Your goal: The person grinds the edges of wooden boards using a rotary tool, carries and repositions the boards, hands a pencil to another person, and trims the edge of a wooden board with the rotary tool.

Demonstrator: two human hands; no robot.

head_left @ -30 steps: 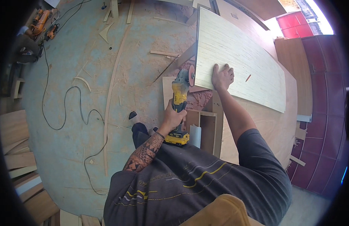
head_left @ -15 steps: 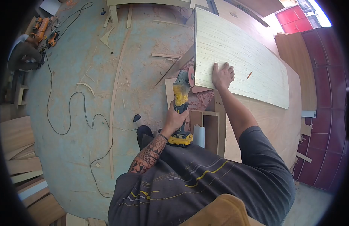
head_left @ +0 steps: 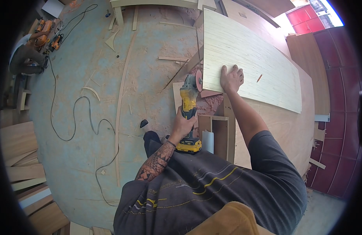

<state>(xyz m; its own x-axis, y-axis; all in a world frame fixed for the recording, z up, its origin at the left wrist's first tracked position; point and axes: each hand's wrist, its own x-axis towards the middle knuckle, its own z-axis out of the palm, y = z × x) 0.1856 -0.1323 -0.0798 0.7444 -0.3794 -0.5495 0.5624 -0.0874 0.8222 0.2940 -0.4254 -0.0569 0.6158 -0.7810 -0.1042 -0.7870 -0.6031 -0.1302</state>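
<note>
My left hand (head_left: 183,124), on the tattooed arm, is wrapped round the body of a yellow and black cordless grinder (head_left: 188,100). The grinder's reddish disc (head_left: 199,80) stands upright at the left edge of a pale wooden board (head_left: 247,58); whether it touches the edge I cannot tell. On top of the board, near its lower left corner, my right hand (head_left: 231,79) lies pressed down with fingers partly spread. An orange pencil (head_left: 259,78) lies on the board to the right of that hand. The board rests on a larger wooden sheet (head_left: 274,137).
Below the sheet stands a wooden box frame (head_left: 220,135). A dark cable (head_left: 74,117) winds over the dusty floor (head_left: 71,156), with a long thin strip (head_left: 121,90) beside it. Wood offcuts (head_left: 26,172) are stacked at the left. A co-worker (head_left: 24,58) crouches by orange tools (head_left: 42,35).
The view has shifted slightly, and the crouching co-worker shows more fully. The grinder stays at the board's left edge; my right hand keeps its place on the board.
</note>
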